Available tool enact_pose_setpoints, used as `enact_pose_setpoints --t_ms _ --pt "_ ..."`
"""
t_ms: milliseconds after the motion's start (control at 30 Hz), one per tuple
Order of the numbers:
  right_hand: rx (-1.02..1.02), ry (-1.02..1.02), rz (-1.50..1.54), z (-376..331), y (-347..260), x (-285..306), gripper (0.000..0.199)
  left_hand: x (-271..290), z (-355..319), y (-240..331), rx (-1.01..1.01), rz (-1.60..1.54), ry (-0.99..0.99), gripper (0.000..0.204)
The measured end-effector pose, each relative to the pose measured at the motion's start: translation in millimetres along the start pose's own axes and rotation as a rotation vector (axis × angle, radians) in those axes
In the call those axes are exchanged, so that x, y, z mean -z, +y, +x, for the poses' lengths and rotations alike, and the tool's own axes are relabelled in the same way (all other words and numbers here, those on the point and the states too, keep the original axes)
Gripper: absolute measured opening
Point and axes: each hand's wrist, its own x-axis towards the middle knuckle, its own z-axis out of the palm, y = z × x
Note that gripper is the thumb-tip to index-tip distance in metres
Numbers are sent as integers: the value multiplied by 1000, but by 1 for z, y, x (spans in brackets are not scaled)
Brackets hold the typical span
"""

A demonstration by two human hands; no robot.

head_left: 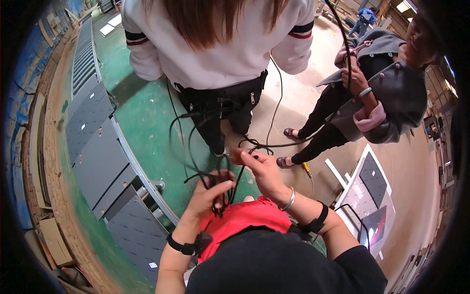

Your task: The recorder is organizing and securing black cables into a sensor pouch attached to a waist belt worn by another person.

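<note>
A thin black cable (289,144) hangs in loose loops in front of me. My left hand (211,192) is closed around several strands of it, with loops drooping below the palm. My right hand (263,171), higher and to the right, pinches a length of the same cable between thumb and fingers. More loops stand out up and left of my hands, somewhat blurred. From my right hand the cable runs off to the right toward a person in a grey jacket. A silver bracelet (290,200) is on my right wrist, and dark straps circle both forearms.
A person in a white sweatshirt (215,63) stands close in front; the person in the grey jacket (391,98) stands at the right. Grey panels (105,161) lie on a roller conveyor (84,59) along the left. A white-framed panel (367,181) is at the lower right.
</note>
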Motion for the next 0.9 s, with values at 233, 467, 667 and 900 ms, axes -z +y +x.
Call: enact_pose_setpoints --t_ms 233,467,667,900 --pt "119 73 133 5 -9 17 28 -9 0 -13 -3 44 -63 23" --pt "356 301 -225 12 11 3 22 -40 5 -9 -53 6 21 19" --pt "504 127 -495 5 15 -2 22 -46 7 -10 -99 190 285 20" --pt "423 -105 -628 -7 -8 0 30 -19 8 -14 -199 590 413 21"
